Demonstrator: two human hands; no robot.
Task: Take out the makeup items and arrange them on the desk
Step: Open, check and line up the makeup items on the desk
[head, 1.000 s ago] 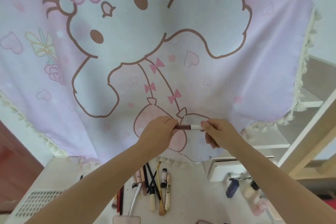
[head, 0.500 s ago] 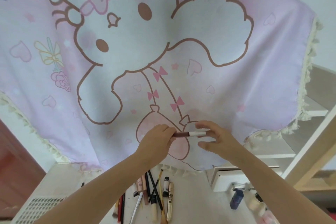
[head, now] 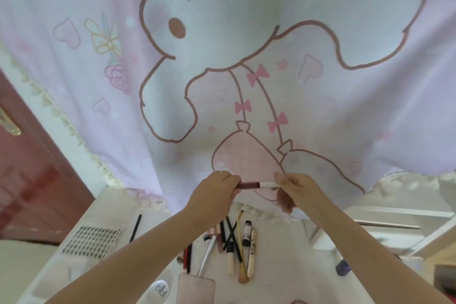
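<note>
We hold a slim lip-gloss tube (head: pixel 255 185) level in the air above the tabletop (head: pixel 276 254). Our left hand (head: pixel 214 196) has its fingers clamped on the dark end at 9 o'clock, our right hand (head: pixel 294 190) pinches the white cap at 3 o'clock. Below, at 6 o'clock, lie pencils and brushes (head: pixel 232 244) in a row; behind hangs a pink cartoon cloth (head: pixel 222 57).

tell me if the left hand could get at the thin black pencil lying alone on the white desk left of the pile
Probably not right away. The left hand is pinching the dark end of a slim lip tube that the right hand holds too. The thin black pencil lies uncovered on the white desk, so the path looks free once that hand lets go.
</note>
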